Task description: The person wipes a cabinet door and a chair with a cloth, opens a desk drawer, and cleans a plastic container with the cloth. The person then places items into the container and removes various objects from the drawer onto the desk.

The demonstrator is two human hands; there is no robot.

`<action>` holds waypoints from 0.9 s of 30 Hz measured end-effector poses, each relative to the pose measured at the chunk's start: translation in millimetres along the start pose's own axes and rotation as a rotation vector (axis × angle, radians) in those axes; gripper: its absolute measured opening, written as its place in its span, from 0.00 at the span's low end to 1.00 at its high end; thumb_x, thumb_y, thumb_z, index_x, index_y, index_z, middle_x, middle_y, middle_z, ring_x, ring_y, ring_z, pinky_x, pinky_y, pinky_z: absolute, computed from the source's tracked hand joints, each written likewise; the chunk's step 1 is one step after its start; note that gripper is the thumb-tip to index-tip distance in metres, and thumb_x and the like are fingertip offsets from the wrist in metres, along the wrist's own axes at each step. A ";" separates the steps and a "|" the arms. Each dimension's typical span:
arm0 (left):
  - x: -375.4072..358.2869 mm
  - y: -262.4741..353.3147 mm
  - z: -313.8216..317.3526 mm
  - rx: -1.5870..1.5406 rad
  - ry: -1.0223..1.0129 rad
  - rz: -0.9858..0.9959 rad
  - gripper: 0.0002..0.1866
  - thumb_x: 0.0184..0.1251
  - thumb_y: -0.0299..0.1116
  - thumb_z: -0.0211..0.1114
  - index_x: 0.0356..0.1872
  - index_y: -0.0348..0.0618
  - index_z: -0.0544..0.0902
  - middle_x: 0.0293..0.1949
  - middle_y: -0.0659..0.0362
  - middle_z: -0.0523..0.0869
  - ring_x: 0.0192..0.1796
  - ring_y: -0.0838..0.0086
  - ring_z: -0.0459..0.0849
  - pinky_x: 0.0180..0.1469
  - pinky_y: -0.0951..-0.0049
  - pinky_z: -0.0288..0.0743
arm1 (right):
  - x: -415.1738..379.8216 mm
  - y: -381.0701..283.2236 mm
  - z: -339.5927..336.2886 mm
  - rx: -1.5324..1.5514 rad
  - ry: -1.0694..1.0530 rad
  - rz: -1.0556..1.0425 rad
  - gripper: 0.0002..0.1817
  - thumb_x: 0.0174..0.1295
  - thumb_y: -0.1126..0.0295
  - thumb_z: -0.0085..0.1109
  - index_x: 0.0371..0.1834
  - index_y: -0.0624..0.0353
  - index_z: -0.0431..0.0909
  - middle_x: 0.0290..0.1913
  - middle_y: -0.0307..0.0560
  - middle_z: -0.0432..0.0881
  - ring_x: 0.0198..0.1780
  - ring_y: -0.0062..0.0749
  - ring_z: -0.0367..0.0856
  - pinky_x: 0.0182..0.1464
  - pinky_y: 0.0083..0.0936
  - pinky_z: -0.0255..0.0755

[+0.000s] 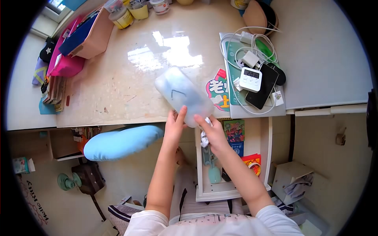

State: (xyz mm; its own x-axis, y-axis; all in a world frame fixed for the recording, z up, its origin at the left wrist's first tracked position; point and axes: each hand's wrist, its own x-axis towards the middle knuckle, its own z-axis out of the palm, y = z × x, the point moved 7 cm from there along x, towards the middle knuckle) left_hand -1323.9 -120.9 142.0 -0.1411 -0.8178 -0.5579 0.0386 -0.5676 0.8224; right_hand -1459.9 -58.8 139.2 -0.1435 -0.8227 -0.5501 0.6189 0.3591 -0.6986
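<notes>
A translucent, pale bluish-white plastic case with rounded corners is tilted over the desk's front edge. My left hand grips its near left side, thumb lying on top. At the near right corner my right hand is closed on the same case, its thumb over the edge. A crumpled white wad, like tissue or cloth, hangs by the right palm. Below the right forearm, an open drawer holds a pale green item, a colourful booklet and red packets.
On the desk's right, a white timer, a black phone and white cables lie on books. Pink bins stand at the left, several tubs at the back. A blue cushion sits below the desk edge.
</notes>
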 end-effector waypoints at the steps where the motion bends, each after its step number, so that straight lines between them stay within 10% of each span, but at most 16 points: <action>1: -0.9 -1.1 -1.1 -0.015 -0.010 -0.009 0.37 0.72 0.48 0.71 0.71 0.33 0.68 0.61 0.49 0.81 0.57 0.71 0.84 0.54 0.69 0.80 | 2.8 -1.3 -5.0 -0.067 -0.012 -0.034 0.33 0.62 0.55 0.76 0.65 0.63 0.77 0.57 0.42 0.83 0.57 0.22 0.79 0.60 0.22 0.70; 3: -12.3 -1.2 -1.1 0.011 0.049 0.077 0.39 0.72 0.45 0.72 0.74 0.32 0.65 0.64 0.48 0.78 0.55 0.71 0.85 0.53 0.71 0.80 | 4.5 2.7 -22.0 -0.160 -0.042 -0.012 0.40 0.59 0.54 0.79 0.68 0.67 0.73 0.64 0.48 0.80 0.60 0.28 0.79 0.63 0.26 0.71; 5: -21.5 -3.1 -5.6 0.040 0.119 0.164 0.42 0.71 0.41 0.73 0.77 0.31 0.61 0.66 0.46 0.76 0.54 0.70 0.86 0.52 0.72 0.81 | -25.9 -46.8 -27.9 -1.051 0.425 -0.702 0.50 0.51 0.55 0.83 0.75 0.61 0.66 0.72 0.53 0.72 0.61 0.38 0.82 0.61 0.31 0.75; 12: -0.4 -5.3 -14.2 -0.163 0.103 0.105 0.35 0.71 0.41 0.73 0.72 0.35 0.69 0.58 0.52 0.81 0.52 0.74 0.85 0.43 0.76 0.77 | -14.6 -74.6 31.8 -1.602 0.088 -0.745 0.64 0.37 0.56 0.87 0.82 0.39 0.58 0.73 0.58 0.69 0.44 0.52 0.88 0.42 0.39 0.84; 20: 15.1 3.5 -39.9 -0.268 0.154 0.135 0.22 0.68 0.36 0.75 0.56 0.39 0.78 0.49 0.60 0.83 0.48 0.79 0.83 0.47 0.78 0.75 | -8.4 -76.2 51.8 -1.696 -0.002 -0.844 0.60 0.40 0.44 0.82 0.81 0.43 0.63 0.63 0.63 0.77 0.34 0.48 0.88 0.35 0.37 0.84; 27: 1.6 29.9 -44.9 -0.145 0.164 0.525 0.17 0.68 0.30 0.74 0.53 0.43 0.78 0.47 0.63 0.81 0.49 0.82 0.81 0.46 0.81 0.73 | -14.5 -71.6 52.4 -1.582 0.069 -0.852 0.56 0.41 0.45 0.82 0.78 0.47 0.68 0.62 0.60 0.81 0.49 0.50 0.88 0.49 0.38 0.83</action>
State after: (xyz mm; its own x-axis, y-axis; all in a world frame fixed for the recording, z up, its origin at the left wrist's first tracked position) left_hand -1278.6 -143.4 160.7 0.0886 -0.9913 -0.0975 0.1992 -0.0783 0.9768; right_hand -1461.7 -95.7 221.2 -0.0493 -0.9842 0.1700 -0.8777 -0.0385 -0.4777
